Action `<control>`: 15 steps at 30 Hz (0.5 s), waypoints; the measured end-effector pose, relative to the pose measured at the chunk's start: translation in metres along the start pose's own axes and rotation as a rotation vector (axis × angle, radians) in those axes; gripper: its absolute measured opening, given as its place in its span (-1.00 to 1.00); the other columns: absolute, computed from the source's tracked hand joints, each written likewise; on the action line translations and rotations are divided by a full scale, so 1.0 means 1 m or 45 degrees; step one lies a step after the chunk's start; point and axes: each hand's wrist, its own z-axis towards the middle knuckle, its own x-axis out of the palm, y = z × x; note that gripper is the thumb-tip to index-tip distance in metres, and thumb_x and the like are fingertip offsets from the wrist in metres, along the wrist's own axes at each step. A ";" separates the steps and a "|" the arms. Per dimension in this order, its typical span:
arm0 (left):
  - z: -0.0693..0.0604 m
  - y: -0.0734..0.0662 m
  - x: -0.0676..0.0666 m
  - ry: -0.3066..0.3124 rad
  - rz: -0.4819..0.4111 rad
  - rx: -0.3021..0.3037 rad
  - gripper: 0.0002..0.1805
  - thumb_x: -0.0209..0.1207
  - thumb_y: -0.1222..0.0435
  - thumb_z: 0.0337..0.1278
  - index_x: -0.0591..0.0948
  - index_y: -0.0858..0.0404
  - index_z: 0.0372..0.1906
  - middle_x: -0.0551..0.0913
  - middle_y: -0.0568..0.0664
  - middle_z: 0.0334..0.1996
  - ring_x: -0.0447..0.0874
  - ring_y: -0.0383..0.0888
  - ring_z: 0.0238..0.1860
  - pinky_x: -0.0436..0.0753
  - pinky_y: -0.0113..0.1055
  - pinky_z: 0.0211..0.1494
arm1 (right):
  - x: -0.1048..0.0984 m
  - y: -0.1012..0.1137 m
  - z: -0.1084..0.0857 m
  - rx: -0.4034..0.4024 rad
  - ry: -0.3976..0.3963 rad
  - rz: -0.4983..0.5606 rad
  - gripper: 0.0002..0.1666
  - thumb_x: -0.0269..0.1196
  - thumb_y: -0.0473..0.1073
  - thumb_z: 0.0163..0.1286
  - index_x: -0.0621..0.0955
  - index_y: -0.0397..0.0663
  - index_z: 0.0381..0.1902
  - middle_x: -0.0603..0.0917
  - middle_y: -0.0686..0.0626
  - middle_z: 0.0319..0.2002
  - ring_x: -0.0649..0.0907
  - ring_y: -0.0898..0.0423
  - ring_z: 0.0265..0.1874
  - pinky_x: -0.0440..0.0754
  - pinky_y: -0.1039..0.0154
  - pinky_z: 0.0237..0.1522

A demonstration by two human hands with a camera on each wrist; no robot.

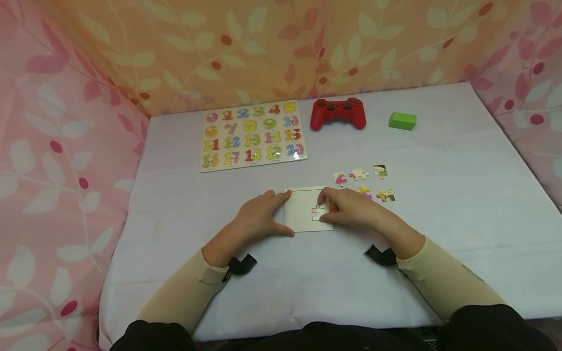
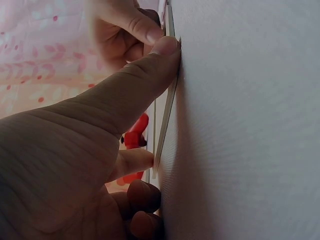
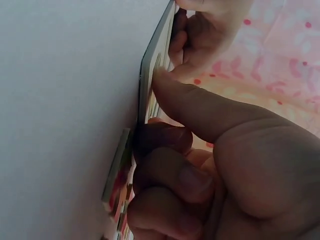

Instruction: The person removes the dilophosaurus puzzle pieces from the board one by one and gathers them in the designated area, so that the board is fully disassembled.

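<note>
A small pale rectangular puzzle board (image 1: 300, 210) lies before me. My left hand (image 1: 259, 214) holds its left side, thumb at the near corner and index finger at the far one; in the left wrist view the thumb presses the board's edge (image 2: 171, 102). On the board's right part is a pink-and-white jigsaw piece (image 1: 317, 213). My right hand (image 1: 353, 207) pinches that piece between thumb and index finger, hiding part of it. In the right wrist view the thumb touches the board's face, while the other fingers curl beside its edge.
Several loose jigsaw pieces (image 1: 380, 171) lie beyond the right hand, one partly covered by it. Farther back are a number puzzle board (image 1: 252, 141), a red game controller (image 1: 338, 114) and a green block (image 1: 402, 121). Floral cloth (image 1: 281, 48) hangs around the white table (image 1: 461, 204).
</note>
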 end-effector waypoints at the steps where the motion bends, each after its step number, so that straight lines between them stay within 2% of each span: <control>1: 0.000 0.000 0.000 0.002 0.002 0.000 0.18 0.56 -0.23 -0.22 0.33 0.07 0.57 0.55 -0.03 -0.06 0.46 -0.11 -0.23 0.47 -0.27 -0.23 | 0.001 0.000 0.000 -0.008 -0.004 -0.011 -0.56 0.47 -0.10 0.30 0.56 -0.06 0.04 0.50 0.07 -0.58 0.49 0.13 -0.55 0.43 0.18 -0.37; 8: 0.000 0.001 0.000 0.004 0.005 0.000 0.19 0.56 -0.24 -0.22 0.33 0.07 0.58 0.54 -0.04 -0.08 0.46 -0.11 -0.23 0.47 -0.27 -0.24 | 0.003 -0.001 0.002 -0.030 -0.021 -0.089 -0.53 0.50 -0.05 0.27 0.61 0.03 0.08 0.50 0.10 -0.58 0.49 0.14 -0.56 0.42 0.19 -0.41; 15: 0.000 0.001 0.001 0.001 0.004 -0.005 0.19 0.56 -0.23 -0.22 0.33 0.06 0.58 0.55 -0.04 -0.07 0.46 -0.11 -0.23 0.47 -0.27 -0.23 | 0.003 0.000 0.004 -0.071 -0.037 -0.136 -0.57 0.47 -0.07 0.31 0.64 -0.02 0.08 0.48 0.12 -0.61 0.47 0.17 -0.58 0.42 0.21 -0.41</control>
